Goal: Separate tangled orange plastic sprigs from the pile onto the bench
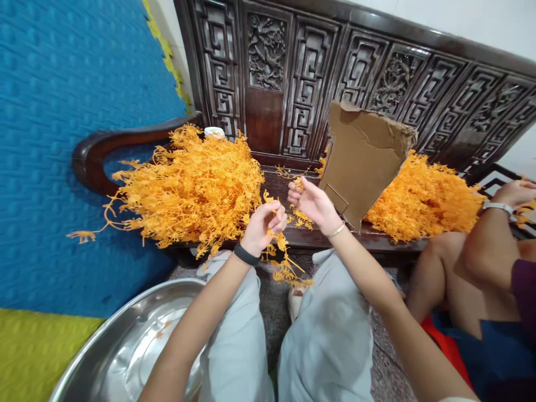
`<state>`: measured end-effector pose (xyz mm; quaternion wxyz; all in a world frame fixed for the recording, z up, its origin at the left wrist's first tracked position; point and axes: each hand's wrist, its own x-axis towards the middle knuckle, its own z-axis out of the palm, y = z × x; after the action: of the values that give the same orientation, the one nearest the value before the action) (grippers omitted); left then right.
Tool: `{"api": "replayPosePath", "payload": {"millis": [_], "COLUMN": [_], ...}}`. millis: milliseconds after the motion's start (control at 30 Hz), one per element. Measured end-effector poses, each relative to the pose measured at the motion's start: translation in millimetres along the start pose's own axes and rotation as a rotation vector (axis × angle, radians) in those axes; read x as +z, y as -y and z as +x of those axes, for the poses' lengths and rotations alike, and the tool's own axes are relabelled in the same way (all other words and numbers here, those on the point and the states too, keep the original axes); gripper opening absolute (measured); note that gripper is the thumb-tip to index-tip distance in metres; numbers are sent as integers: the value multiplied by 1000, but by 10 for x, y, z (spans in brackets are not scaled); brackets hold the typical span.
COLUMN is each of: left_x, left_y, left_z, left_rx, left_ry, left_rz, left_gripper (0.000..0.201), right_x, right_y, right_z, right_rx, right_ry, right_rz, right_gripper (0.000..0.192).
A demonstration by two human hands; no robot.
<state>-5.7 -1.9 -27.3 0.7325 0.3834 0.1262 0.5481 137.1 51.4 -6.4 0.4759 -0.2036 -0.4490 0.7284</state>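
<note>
You hold an orange plastic sprig (280, 245) over the front edge of the carved wooden bench (293, 234), its long axis running down and to the right so its loose end hangs toward the floor between your knees. Your left hand (263, 226) has its fingers pinched shut on the upper part, while your right hand (312, 202) curls half-closed around a small orange piece, likely for working it apart. The big orange heap (192, 187) sits at the bench's left end, a second heap (422, 201) behind the torn cardboard (364, 156), a steel basin (138, 340) by your left knee, and another person's arm (494, 223) at right.

Both hands (288, 215) on orange sprigs (280, 241)
</note>
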Motion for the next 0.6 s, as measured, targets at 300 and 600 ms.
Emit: {"api": "replayPosePath", "payload": {"millis": [300, 600], "left_x": [17, -15], "left_y": [58, 43], "left_z": [-24, -56], "left_rx": [-119, -152], "left_ry": [-58, -3], "left_rz": [486, 963], "left_gripper": [31, 34], "right_x": [-1245, -1679], "right_y": [116, -138], "right_z": [216, 200], "right_rx": [130, 522], "right_ry": [-501, -530], "right_rz": [-802, -1084], "right_gripper": [21, 28]}}
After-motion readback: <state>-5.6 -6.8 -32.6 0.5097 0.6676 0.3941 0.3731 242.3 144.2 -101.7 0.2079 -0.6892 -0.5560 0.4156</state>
